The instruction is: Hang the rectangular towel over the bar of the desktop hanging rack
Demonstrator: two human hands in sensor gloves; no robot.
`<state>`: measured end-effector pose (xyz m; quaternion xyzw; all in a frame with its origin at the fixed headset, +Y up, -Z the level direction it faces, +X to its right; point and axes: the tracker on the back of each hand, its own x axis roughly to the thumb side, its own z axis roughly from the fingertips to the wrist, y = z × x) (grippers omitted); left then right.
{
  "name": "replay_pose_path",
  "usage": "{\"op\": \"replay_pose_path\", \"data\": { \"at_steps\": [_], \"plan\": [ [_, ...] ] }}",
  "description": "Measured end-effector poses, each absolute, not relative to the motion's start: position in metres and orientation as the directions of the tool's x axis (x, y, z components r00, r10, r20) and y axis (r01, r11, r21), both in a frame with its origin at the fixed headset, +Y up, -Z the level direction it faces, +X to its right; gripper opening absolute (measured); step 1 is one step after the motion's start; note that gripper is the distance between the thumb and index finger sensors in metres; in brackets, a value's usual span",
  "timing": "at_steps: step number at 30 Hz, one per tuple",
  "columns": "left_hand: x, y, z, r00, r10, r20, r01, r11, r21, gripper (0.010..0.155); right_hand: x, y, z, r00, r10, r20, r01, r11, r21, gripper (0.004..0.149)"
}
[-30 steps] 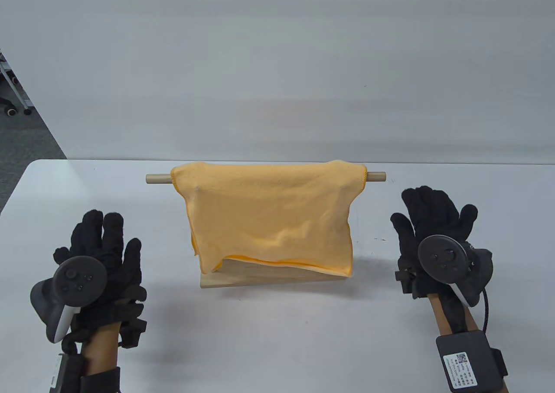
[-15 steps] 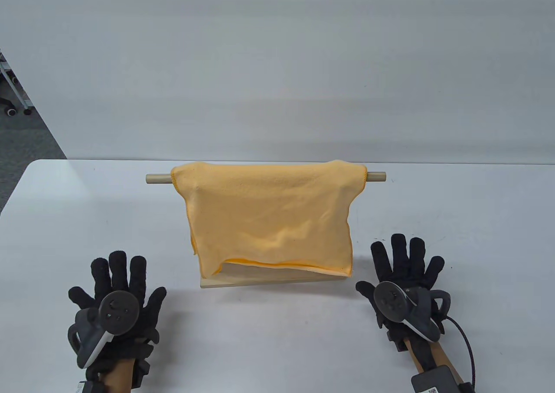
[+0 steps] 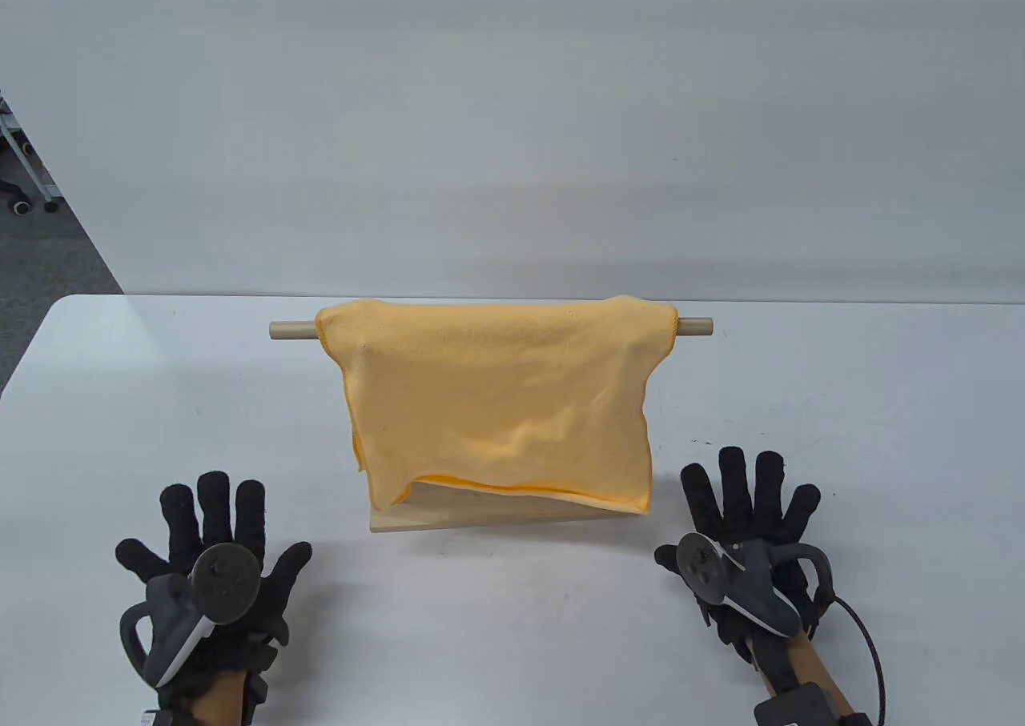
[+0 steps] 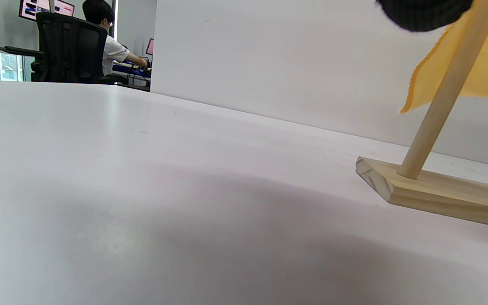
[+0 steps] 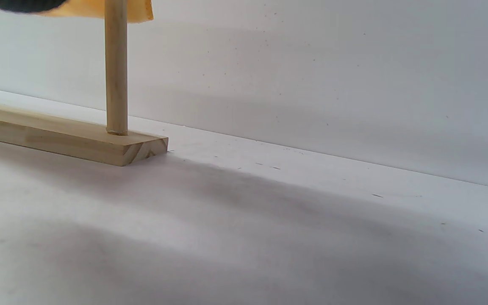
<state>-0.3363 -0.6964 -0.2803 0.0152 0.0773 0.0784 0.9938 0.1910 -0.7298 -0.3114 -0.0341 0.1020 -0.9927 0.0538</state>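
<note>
An orange towel (image 3: 496, 406) hangs draped over the wooden rack bar (image 3: 693, 326), its lower edge just above the wooden base (image 3: 496, 514). My left hand (image 3: 210, 530) rests flat on the table left of the base with fingers spread, holding nothing. My right hand (image 3: 749, 502) rests flat on the table right of the base with fingers spread, holding nothing. The left wrist view shows the rack's left post (image 4: 443, 97), the base (image 4: 439, 192) and a towel corner (image 4: 434, 72). The right wrist view shows the right post (image 5: 116, 67) and the base end (image 5: 100, 146).
The white table (image 3: 512, 622) runs to a grey wall behind the rack. A person on an office chair (image 4: 70, 46) sits far off past the table's left side. A cable (image 3: 869, 646) trails from my right wrist.
Both hands have drawn back from beside the towel toward the near edge and lowered flat onto the table. The towel and rack have not moved.
</note>
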Motion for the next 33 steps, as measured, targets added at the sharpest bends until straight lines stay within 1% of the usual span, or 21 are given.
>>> {"op": "replay_pose_path", "data": {
  "at_steps": [5,33],
  "plan": [
    [-0.3382,-0.6959,-0.2806,0.975,0.153,-0.159,-0.149,0.988,0.038,0.086,0.1934,-0.7290,-0.3122,-0.994,-0.095,0.046,0.084,-0.974,-0.211,0.091],
    [-0.3403,-0.6989,-0.2847,0.972,0.135,-0.193,-0.138,0.990,-0.004,0.086,0.1943,-0.7290,-0.3103,-0.994,-0.100,0.032,0.092,-0.976,-0.198,0.090]
  ]
}}
